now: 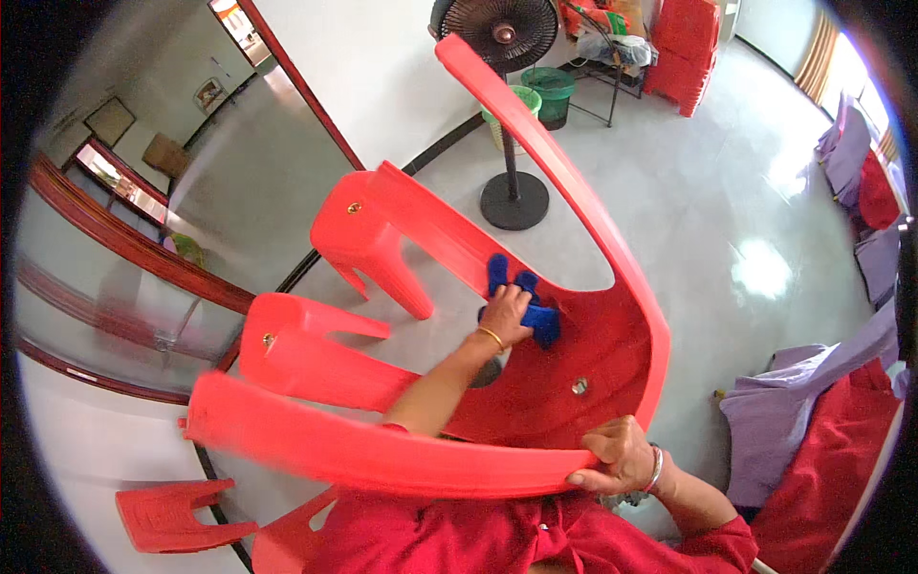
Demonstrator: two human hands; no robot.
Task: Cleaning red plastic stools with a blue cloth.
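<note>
A large red plastic chair-like piece (pixel 609 337) is tilted in front of me, with long curved members reaching up and left. My left hand (pixel 505 312) holds a crumpled blue cloth (pixel 541 319) against its inner surface, beside an opening. Near the lower right, my right hand (pixel 613 455) grips the piece's outer curved rim. A small round shiny mark (pixel 579 387) shows on the inner face. Toward the left, two squared red plastic parts (pixel 351 229) bear round gold-coloured marks; whether they belong to the same piece, I cannot tell.
A black pedestal fan (pixel 513 197) stands beyond the piece, near green bins (pixel 552 93). Stacked red plastic furniture (pixel 685 50) is at the back. Purple and red cloth-draped furniture (pixel 782 416) lines the right. Another red plastic item (pixel 179 513) sits at lower left, below sliding glass doors (pixel 143 294).
</note>
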